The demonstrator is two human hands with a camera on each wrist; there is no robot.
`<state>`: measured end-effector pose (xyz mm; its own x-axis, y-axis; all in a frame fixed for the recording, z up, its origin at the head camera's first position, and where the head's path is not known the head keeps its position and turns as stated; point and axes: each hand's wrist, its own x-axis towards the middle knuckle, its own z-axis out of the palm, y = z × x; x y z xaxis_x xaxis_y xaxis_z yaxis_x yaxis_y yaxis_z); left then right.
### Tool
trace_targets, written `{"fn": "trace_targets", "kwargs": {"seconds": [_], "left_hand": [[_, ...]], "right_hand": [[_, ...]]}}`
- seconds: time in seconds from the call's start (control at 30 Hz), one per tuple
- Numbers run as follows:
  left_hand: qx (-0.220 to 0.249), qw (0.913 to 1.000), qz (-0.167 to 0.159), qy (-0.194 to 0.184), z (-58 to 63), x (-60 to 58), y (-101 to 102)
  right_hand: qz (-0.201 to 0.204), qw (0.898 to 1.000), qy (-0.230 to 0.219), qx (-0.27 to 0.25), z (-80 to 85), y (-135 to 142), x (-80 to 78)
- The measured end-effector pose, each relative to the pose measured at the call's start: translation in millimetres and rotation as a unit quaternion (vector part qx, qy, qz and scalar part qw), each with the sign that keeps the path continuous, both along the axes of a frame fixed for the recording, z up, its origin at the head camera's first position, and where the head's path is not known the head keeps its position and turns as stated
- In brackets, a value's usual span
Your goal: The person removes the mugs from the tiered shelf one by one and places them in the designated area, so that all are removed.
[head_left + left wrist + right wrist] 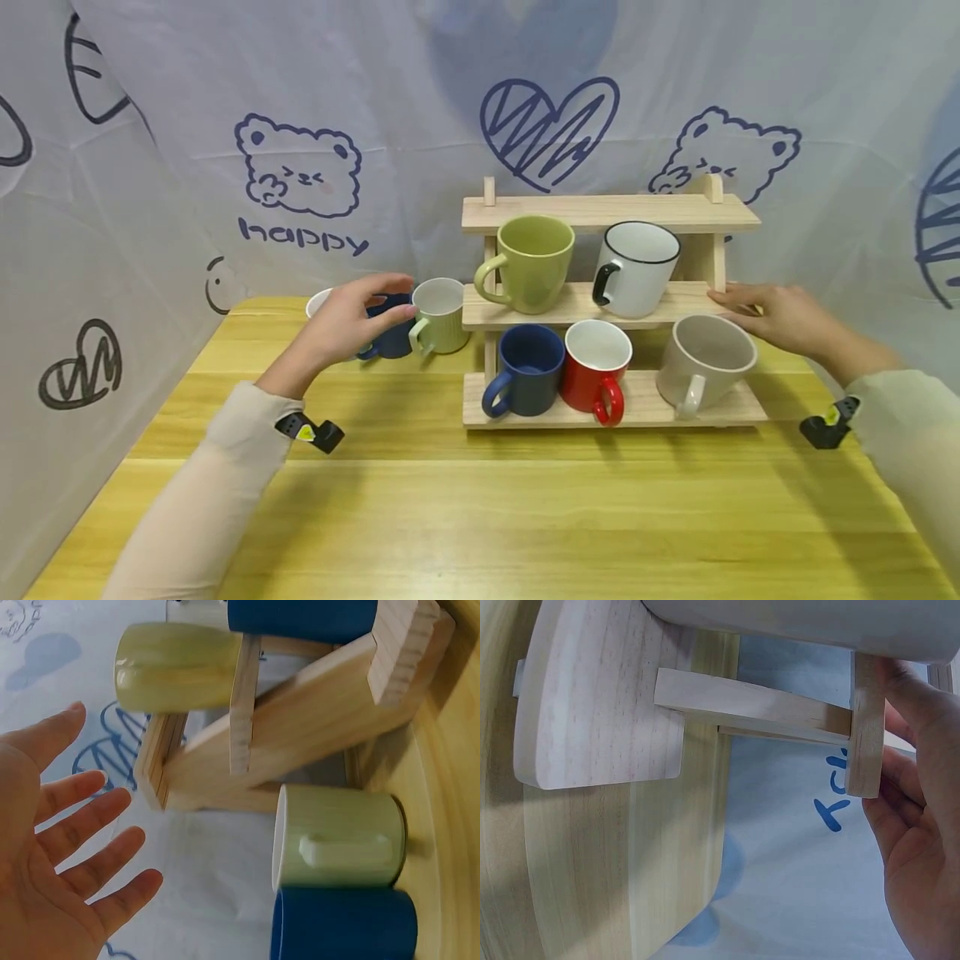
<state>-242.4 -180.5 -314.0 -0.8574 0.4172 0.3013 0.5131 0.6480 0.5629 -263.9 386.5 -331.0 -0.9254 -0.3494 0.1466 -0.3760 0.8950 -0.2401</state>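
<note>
My left hand (pixel 337 325) hovers left of a wooden mug rack (pixel 611 213), fingers spread and holding nothing, as the left wrist view confirms. From the head camera it partly covers a dark blue mug (pixel 395 333). Just right of that mug stands a pale green ribbed mug (pixel 442 321). At the rack's right end, my right hand (pixel 802 321) grips the end of the middle shelf (pixel 866 727) between thumb and fingers. That shelf carries a yellow-green mug (pixel 534 267) and a white mug with a black rim (pixel 641 271).
On the bottom shelf sit a blue mug (pixel 531 375), a red mug (pixel 592 375) and a beige mug (pixel 705 362). A white-rimmed mug (pixel 318 302) shows partly behind my left hand. The wooden table (pixel 480 517) ends at a printed cloth backdrop (pixel 420 167).
</note>
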Motion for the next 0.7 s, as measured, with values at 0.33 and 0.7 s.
{"fn": "trace_targets", "kwargs": {"seconds": [0.33, 0.7], "left_hand": [[-0.015, 0.9996, -0.021, 0.007, 7.6, -6.4, 29.1], [-0.063, 0.9967, -0.017, 0.049, 15.0, -14.9, 52.4]], "right_hand": [[0.0, 1.0, -0.002, -0.006, 0.1, -0.5, -1.6], [0.0, 1.0, 0.005, -0.007, -2.1, 0.2, -2.1]]}}
